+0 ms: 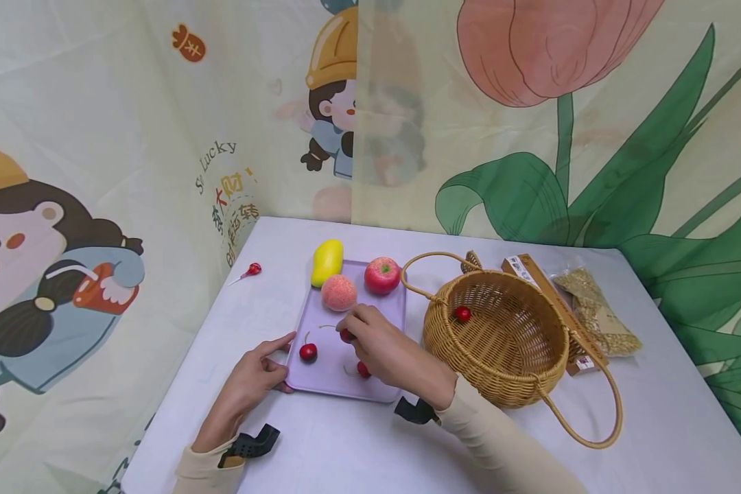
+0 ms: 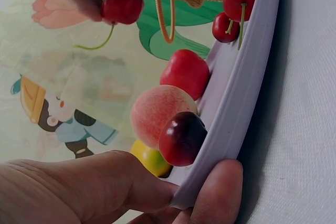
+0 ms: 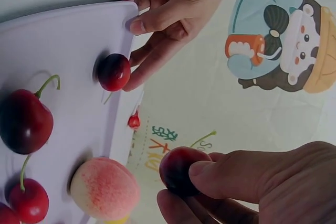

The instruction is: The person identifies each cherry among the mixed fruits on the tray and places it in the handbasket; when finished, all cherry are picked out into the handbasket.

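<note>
A lilac tray [image 1: 333, 377] lies on the table. My left hand [image 1: 247, 384] pinches its near left edge, thumb on the rim in the left wrist view. Over the tray, my right hand [image 1: 385, 350] holds a dark red cherry [image 3: 178, 170] between thumb and fingers, its green stem sticking out. Another cherry [image 1: 308, 353] sits on the tray near my left hand, and one more [image 1: 363, 369] is partly hidden under my right hand. Toward the tray's far end are a peach [image 1: 339, 293], a red apple [image 1: 382, 276] and a yellow mango [image 1: 327, 263].
Right of the tray stands a wicker basket [image 1: 488, 370] with two raised handles and a red cherry [image 1: 463, 314] inside. Behind it lie a long brown box [image 1: 540, 288] and a clear bag of grains [image 1: 599, 312]. A small red-headed item [image 1: 254, 269] lies at the far left.
</note>
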`<state>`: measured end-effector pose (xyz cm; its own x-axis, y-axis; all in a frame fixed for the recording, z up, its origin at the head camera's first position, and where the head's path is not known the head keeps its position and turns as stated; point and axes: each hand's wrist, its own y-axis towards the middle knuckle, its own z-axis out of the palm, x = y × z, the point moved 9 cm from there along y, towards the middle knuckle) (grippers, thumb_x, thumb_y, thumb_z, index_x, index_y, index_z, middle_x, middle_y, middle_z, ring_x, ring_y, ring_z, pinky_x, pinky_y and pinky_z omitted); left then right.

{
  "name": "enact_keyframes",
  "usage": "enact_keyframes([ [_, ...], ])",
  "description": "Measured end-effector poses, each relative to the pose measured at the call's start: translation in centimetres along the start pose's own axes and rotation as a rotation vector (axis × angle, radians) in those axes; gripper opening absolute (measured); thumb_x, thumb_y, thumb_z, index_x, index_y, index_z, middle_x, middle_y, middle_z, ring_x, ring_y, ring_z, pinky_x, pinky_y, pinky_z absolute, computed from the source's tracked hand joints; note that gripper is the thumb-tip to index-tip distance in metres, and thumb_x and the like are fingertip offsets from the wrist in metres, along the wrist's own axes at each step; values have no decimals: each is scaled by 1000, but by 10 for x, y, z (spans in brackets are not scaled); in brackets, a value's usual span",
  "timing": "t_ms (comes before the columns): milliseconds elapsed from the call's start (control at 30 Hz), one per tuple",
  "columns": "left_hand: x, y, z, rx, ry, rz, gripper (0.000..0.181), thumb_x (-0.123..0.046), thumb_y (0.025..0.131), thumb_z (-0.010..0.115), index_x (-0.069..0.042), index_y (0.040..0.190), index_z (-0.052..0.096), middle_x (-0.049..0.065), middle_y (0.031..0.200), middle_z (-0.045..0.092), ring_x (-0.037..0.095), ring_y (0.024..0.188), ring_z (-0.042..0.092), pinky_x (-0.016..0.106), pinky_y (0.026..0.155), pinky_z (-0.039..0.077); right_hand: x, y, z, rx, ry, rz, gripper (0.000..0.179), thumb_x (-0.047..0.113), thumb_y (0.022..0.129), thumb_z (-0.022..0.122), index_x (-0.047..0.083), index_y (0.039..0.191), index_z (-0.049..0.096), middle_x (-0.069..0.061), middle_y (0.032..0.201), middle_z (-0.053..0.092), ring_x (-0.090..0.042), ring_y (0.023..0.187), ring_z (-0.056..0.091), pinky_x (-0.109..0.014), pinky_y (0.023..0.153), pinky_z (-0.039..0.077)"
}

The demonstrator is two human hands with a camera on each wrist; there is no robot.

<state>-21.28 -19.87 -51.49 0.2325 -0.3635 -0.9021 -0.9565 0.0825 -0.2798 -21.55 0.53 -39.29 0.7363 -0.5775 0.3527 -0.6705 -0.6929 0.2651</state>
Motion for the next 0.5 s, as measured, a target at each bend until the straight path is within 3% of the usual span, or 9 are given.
enact_keyframes([
  [267, 2, 1, -1, -3, -8, -7, 69, 11, 92, 60, -8, 158, 51, 23, 141, 58, 23, 71, 76, 23, 71, 57, 2, -19, -22, -43, -38, -30, 27, -3, 97, 67, 11, 121, 70, -1, 113, 64, -14, 106, 61, -23, 92, 57],
  [500, 3, 0, -1, -8, 6, -17, 69, 10, 93, 61, -10, 158, 52, 22, 137, 62, 24, 72, 77, 23, 72, 55, 0, -43, -55, -94, -39, -32, 32, -6, 94, 71, 9, 122, 71, -4, 122, 64, -14, 114, 65, -26, 97, 59],
])
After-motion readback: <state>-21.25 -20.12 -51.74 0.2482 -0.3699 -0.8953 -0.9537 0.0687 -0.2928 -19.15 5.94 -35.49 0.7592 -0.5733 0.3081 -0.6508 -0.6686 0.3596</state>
